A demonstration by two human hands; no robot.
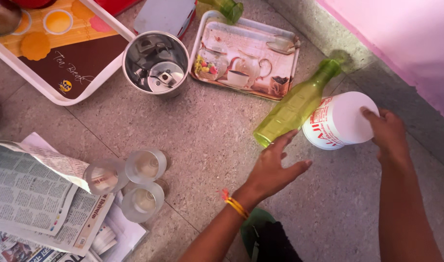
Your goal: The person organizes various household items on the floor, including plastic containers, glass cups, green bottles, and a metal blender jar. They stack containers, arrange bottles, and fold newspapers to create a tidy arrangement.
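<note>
My right hand rests on the white lid of a round white tub with red print, standing on the stone floor near the wall. A green plastic bottle stands tilted just left of the tub. My left hand hovers with fingers spread, its fingertips close to the bottle's base; it holds nothing. An orange and yellow band circles my left wrist.
A steel mixer jar stands at top centre, between a printed tray and a larger tray. Three upturned glasses sit beside newspaper sheets at lower left. A pink wall runs along the right.
</note>
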